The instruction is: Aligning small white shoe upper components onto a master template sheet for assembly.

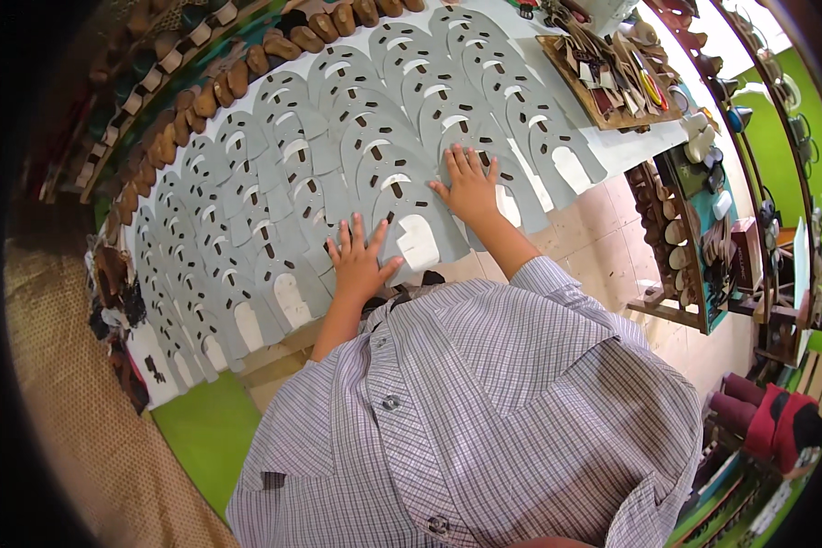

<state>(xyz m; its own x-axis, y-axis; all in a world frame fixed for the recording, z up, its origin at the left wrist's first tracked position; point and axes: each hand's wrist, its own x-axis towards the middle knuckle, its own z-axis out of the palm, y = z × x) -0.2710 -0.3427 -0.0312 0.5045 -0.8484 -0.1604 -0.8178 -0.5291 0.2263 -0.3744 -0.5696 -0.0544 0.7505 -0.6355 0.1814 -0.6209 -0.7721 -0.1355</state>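
Rows of overlapping grey U-shaped pieces [438, 208], which look like shoe uppers, cover the white table [615, 157]. Small dark brown patches [395, 189] sit on them, several to a piece. My left hand [361, 265] rests near the table's front edge, palm down with fingers spread across the grey pieces. A little farther off and to the right, my right hand [470, 190] lies flat on another piece, its thumb stretched out to the left. Neither hand holds anything. What is under the palms is hidden.
Brown shoe lasts [288, 46] line the table's far side. A wooden tray [612, 121] of hand tools and scraps occupies the far right corner. Racks of footwear parts [676, 233] stand to the right. Dark scraps [119, 283] hang at the left end.
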